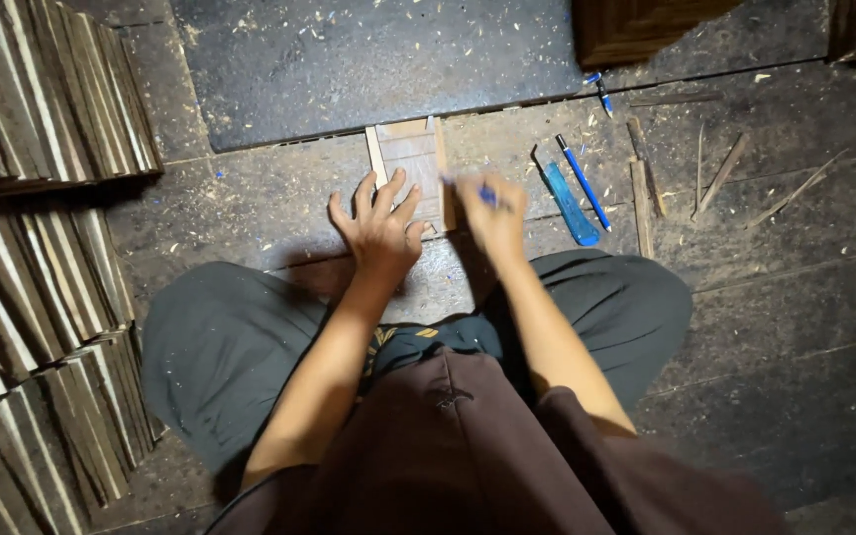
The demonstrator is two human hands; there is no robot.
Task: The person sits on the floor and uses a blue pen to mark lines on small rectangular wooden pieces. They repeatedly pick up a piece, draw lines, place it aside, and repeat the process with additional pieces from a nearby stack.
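A small pale wooden frame of thin slats [411, 159] lies flat on the dusty plank floor in front of my crossed legs. My left hand [378, 230] rests on its near left part with the fingers spread, pressing it down. My right hand [492, 210] is closed around a blue pen [487, 195] at the frame's right edge; the hand is blurred with motion.
Stacks of thin wooden slats [42, 248] fill the left side. A blue cutter knife [569, 203], a second blue pen [584, 181] and loose wood strips [642, 203] lie to the right. A dark mat [369, 59] and a wooden box [636, 25] sit beyond the frame.
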